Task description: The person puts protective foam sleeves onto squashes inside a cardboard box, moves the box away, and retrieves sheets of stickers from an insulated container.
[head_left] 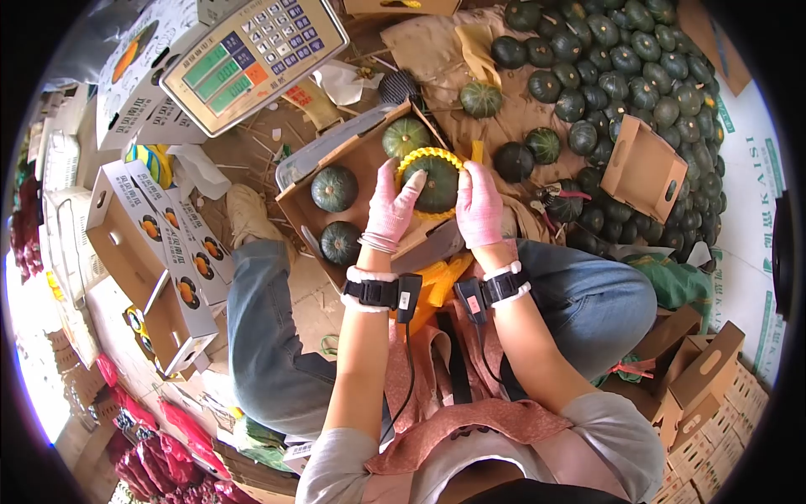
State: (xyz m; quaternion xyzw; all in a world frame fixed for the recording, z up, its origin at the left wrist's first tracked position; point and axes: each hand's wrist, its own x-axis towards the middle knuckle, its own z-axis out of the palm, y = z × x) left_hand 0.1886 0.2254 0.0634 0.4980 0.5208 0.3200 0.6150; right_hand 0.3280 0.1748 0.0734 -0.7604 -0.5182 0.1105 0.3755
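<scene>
Between my hands, over an open cardboard box point(290, 206), is a dark green pumpkin point(438, 186) with a yellow foam net point(431, 154) around its edge. My left hand point(392, 207), in a pink glove, grips the pumpkin and net from the left, thumb lying on the pumpkin. My right hand point(479, 210), gloved alike, closes on the net at the right side; its fingertips are partly hidden. Inside the box sit a lighter green pumpkin point(406, 138), a dark pumpkin point(334, 188) and another dark pumpkin point(341, 243).
A digital scale point(254, 63) stands at upper left, beside printed cartons point(189, 227). At upper right is a large pile of pumpkins point(625, 59), with a small cardboard box point(645, 170) lying on it. More yellow foam nets point(442, 281) lie at my lap.
</scene>
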